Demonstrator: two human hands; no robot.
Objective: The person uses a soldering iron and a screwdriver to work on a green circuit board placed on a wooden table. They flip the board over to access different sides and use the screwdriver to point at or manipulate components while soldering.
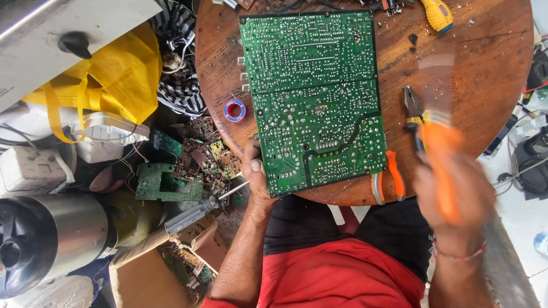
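Below, a round brown wooden table [491, 80] fills the upper right of the head view, its surface scratched and dusted with small debris. Lying flat on it, solder side up, is a large green rectangular circuit board [313, 97], whose lower left corner overhangs the near edge of the table. The person's left hand [255, 174] grips that corner, fingers hidden beneath the board and thumb pressed along its edge. The right hand [454, 191], blurred by motion, is closed around the orange handle of a brush with pale bristles [436, 108], which hovers over the table just right of the board. Partly under the brush lie orange-handled steel pliers [412, 105], their handles reaching the table edge. A yellow fabric bag [123, 74] sits on the cluttered floor to the left, above a heap of scrap circuit boards [188, 165]. A grey soldering iron [197, 212] rests just beside the left wrist. A yellow screwdriver handle [437, 14] lies at the table's far edge. A small roll of blue and red tape [234, 110] sits just left of the board.
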